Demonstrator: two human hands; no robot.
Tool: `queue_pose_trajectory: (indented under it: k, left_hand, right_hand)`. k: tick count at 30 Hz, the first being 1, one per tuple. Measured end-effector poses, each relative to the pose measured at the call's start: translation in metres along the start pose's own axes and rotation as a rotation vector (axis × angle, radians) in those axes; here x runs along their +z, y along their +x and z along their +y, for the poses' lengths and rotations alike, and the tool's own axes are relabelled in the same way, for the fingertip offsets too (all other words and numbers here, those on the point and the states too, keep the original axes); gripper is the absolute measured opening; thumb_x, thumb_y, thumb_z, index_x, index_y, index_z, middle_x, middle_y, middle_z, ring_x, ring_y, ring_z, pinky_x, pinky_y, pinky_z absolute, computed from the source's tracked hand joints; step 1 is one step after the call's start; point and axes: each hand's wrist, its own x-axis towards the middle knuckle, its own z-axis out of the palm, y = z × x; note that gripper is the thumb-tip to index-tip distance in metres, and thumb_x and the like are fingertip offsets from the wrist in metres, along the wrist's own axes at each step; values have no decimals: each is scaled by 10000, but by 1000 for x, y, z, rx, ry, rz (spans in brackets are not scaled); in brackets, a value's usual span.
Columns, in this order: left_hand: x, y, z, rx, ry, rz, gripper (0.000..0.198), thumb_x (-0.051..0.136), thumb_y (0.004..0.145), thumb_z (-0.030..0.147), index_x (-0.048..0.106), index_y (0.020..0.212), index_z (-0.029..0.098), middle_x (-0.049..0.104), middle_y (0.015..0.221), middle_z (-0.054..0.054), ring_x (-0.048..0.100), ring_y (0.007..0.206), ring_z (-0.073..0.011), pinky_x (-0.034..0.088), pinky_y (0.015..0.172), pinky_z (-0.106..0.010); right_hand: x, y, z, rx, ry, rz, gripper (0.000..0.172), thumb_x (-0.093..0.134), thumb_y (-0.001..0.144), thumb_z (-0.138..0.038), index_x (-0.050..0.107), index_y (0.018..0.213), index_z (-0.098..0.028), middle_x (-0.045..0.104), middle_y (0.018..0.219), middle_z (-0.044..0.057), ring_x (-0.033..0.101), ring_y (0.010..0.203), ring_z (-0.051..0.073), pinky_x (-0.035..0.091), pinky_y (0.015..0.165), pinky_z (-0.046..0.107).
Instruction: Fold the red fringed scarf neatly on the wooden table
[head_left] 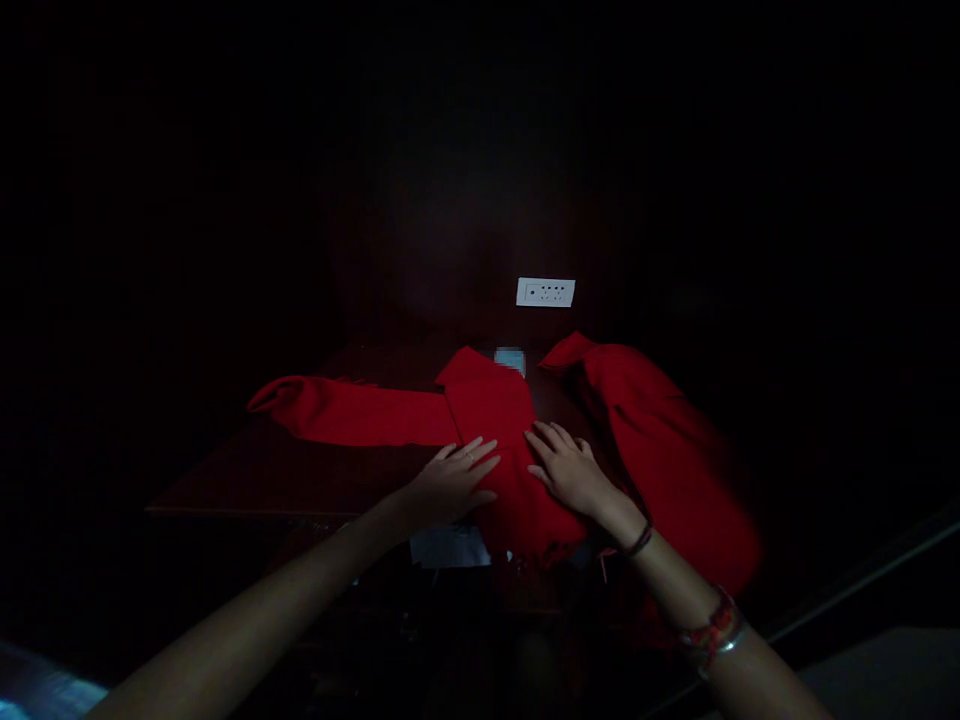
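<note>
A long red cloth [495, 410] lies across a dark wooden table [285, 470] in a very dim room. One end stretches out to the left, and a bulky folded part [667, 450] hangs off at the right. My left hand [450, 485] lies flat on the cloth's middle fold, fingers spread. Beside it, my right hand [570, 470] also rests flat on the cloth, fingers stretched out. Neither hand grips anything. Bangles [712, 630] sit on my right forearm.
A white switch plate [545, 292] is on the dark wall behind the table. A small pale object [510, 360] sits behind the cloth. A pale sheet [448, 547] shows at the table's near edge. Everything else is in darkness.
</note>
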Motion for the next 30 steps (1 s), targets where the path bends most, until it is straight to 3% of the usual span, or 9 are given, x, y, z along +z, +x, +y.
queue_pose_trajectory:
  k: [4,7,11,13,19,22,24,27,30]
  left_hand:
    - [5,-5,-16,23,-102,-217,458,222,837,395,128,1269,279,159,1330,-19,100,1206,-195,62,937,-446]
    - [-4,-3,-23,41,-148,-288,476,280,823,396,132,1264,295,129,1334,-24,92,1207,-202,38,927,-470]
    - [-16,9,-19,45,-122,-133,468,270,818,428,173,1256,294,88,1340,-13,64,1211,-176,48,949,-412]
    - [-13,16,-19,-24,-85,-45,498,253,815,447,150,1268,266,66,1342,-23,37,1212,-181,57,952,-408]
    - [12,23,-33,-192,-131,-210,567,243,783,519,127,1273,258,95,1337,-49,51,1207,-229,115,923,-466]
    - [10,20,-38,-147,-158,-169,560,228,785,521,114,1273,272,76,1342,-37,54,1209,-206,126,931,-438]
    - [4,18,-49,-158,-143,-78,539,225,795,501,123,1272,272,68,1345,-28,77,1209,-187,149,938,-398]
    - [-10,8,-87,-373,-23,130,501,259,801,446,217,1255,239,117,1340,-30,109,1205,-194,182,936,-365]
    - [-22,-14,-143,-800,113,288,472,288,793,381,314,1214,168,210,1308,-96,161,1187,-247,242,899,-394]
  right_hand:
    - [13,-3,14,-21,65,-209,603,117,775,-529,70,1287,-215,76,1346,17,36,1209,224,98,923,491]
    - [5,-2,17,-9,84,-240,682,131,740,-584,35,1289,-190,27,1347,28,-11,1210,230,75,927,496]
    - [-12,10,8,-38,106,-60,686,111,740,-588,11,1289,-188,-3,1347,24,-50,1209,213,62,936,481]
    - [-13,19,4,-76,107,-54,666,106,747,-580,15,1289,-202,16,1347,16,-53,1209,206,35,937,484]
    - [11,36,12,-65,115,-266,669,106,741,-587,20,1285,-209,6,1346,18,-20,1210,221,0,917,520]
    - [7,41,13,-76,116,-269,701,135,723,-610,58,1287,-201,26,1346,30,-23,1208,236,-3,909,532]
    - [-3,48,8,-87,118,-188,710,139,717,-618,91,1286,-196,44,1346,40,-31,1207,240,1,905,537]
    - [-16,68,-8,-137,121,-49,698,140,722,-615,94,1285,-205,40,1348,38,-37,1208,234,16,910,527]
    - [-17,92,-26,-220,117,-27,676,155,728,-606,76,1285,-229,32,1349,25,-39,1208,225,30,921,507]
